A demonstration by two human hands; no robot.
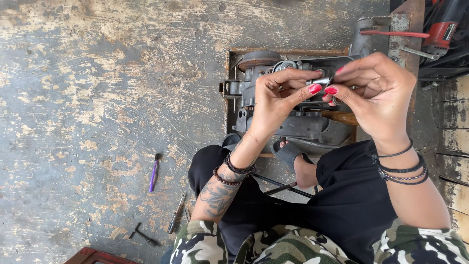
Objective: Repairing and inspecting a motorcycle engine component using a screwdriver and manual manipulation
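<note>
Floor (97, 73): worn grey concrete, paint flaked in pale patches. It carries everything listed below.

Machine (288, 98): a grey metal mechanical unit seated in a rusty frame on the floor, directly ahead of the seated person's knees. This serves as the landmark.

Left hand (276, 98): raised above the machine's near left half, clenched in a fingertip pinch. Thumb and forefinger grip one end of a small metal part (323, 80).

Right hand (378, 93): raised above the machine's right half, also pinching the same part from the other side. Both hands therefore hold it, fingertips nearly touching.

Small metal part: thin, silvery, suspended above the machine's top middle, clear of its surface. Its exact shape is too small to tell.

Loose tools on the floor, well left of the machine: a purple-handled tool (154, 172), a screwdriver (176, 220) nearer the person, and a small dark T-shaped key (141, 236) nearest the lower edge.

Judgement: fine fingertip work of this kind is best done with both wrists steady and the part kept over the lap or the machine, so a slip does not send it across the floor.
</note>
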